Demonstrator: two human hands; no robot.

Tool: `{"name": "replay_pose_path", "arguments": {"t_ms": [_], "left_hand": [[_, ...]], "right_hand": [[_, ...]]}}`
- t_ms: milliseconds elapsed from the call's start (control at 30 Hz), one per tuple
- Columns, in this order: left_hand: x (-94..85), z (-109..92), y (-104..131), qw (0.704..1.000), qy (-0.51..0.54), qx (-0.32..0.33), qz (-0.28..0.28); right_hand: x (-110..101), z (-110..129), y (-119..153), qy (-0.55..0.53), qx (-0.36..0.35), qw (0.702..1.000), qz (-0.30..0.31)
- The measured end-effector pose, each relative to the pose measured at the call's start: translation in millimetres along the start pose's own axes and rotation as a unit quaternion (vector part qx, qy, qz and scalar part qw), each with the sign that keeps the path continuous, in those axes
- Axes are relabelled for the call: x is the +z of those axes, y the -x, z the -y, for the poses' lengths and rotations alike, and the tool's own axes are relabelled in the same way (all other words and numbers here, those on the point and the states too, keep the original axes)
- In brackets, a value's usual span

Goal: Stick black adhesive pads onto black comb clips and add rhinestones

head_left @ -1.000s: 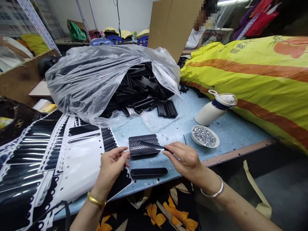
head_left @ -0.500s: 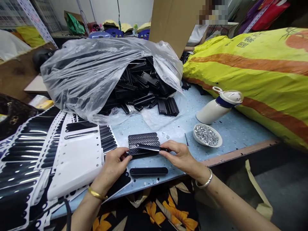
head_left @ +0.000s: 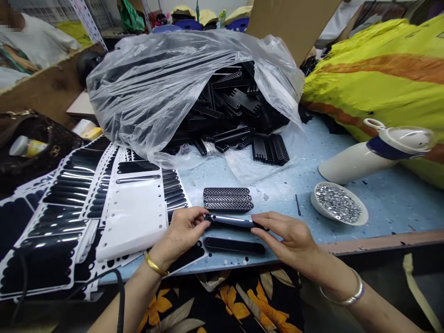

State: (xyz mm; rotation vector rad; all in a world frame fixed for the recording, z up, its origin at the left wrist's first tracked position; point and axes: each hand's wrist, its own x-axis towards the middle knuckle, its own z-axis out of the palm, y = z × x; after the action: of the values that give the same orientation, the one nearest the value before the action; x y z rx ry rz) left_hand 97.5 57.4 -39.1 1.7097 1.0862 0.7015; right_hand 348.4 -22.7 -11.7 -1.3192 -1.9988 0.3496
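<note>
My left hand [head_left: 183, 230] pinches the left end of a glossy black strip [head_left: 233, 221] with a small hole near that end. At the strip's other end, the fingers of my right hand [head_left: 286, 235] are closed on it. The strip seems to lie along a dark bar, though my fingers and the strip hide most of that. Just behind are several mesh-patterned black bars [head_left: 228, 199] side by side. A smooth black bar [head_left: 234, 246] lies in front, near the table edge. Left of my left hand is a white backing sheet [head_left: 133, 217] with one strip on it.
A clear plastic bag [head_left: 149, 92] spills black slotted pieces [head_left: 239, 101] at the back. To the right stand a bowl of small metal parts [head_left: 338, 203], a tilted white bottle [head_left: 350, 162] and a yellow sack [head_left: 388, 78]. Sticker sheets [head_left: 65, 203] cover the left side.
The strip has moved from over the mesh bars to just in front of them, with both hands still on its ends. The view has shifted, and another person appears at the upper left.
</note>
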Motion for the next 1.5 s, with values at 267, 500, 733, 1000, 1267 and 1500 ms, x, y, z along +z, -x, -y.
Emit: {"name": "replay_pose_path", "arguments": {"t_ms": [267,500,733,1000,1267,1500], "left_hand": [[0.0,0,0,0.998,0.039,-0.033,0.026],[1.6,3,1,0.998,0.049,-0.035,0.025],[0.6,2,1,0.997,0.053,-0.042,0.027],[0.8,1,0,0.997,0.060,-0.048,0.026],[-1.1,-2,0,0.997,0.054,-0.053,0.034],[-1.5,-2,0,0.996,0.050,-0.055,0.039]], "right_hand": [[8,-2,1,0.013,-0.035,0.999,-0.019],[11,-4,2,0.033,-0.038,0.998,-0.031],[13,-2,-2,0.061,-0.039,0.997,-0.016],[-1,7,-7,0.049,-0.023,0.998,-0.011],[3,7,-9,0.031,-0.034,0.999,-0.011],[8,4,-7,0.035,-0.029,0.999,-0.017]]}}
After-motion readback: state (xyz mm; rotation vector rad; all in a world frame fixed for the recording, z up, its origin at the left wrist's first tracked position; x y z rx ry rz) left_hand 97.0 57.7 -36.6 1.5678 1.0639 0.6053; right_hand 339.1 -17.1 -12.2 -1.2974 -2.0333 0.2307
